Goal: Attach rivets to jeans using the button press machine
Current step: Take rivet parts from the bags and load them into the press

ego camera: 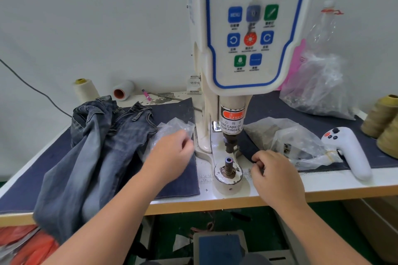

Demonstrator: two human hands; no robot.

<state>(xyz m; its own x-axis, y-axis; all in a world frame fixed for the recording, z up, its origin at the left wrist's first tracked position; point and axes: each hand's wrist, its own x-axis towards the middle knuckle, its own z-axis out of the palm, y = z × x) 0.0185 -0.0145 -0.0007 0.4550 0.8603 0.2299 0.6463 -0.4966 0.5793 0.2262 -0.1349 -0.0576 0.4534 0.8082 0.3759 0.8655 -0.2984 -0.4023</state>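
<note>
A white button press machine point(249, 34) stands at the middle of the table, its upper punch point(229, 145) hanging above the lower die post point(228, 164). Faded blue jeans point(97, 153) lie crumpled at the left and hang over the table's front edge. My left hand point(170, 155) reaches into a clear plastic bag point(172, 130) beside the jeans, fingers curled at the plastic. My right hand point(277, 175) sits just right of the die with fingers curled, seemingly pinching something small that I cannot make out.
A second clear bag point(299, 144) of metal parts and a white handheld controller point(349, 150) lie at the right. Thread cones point(383, 120) stand at the far right, two spools point(84, 90) at the back left. A foot pedal point(219, 245) sits under the table.
</note>
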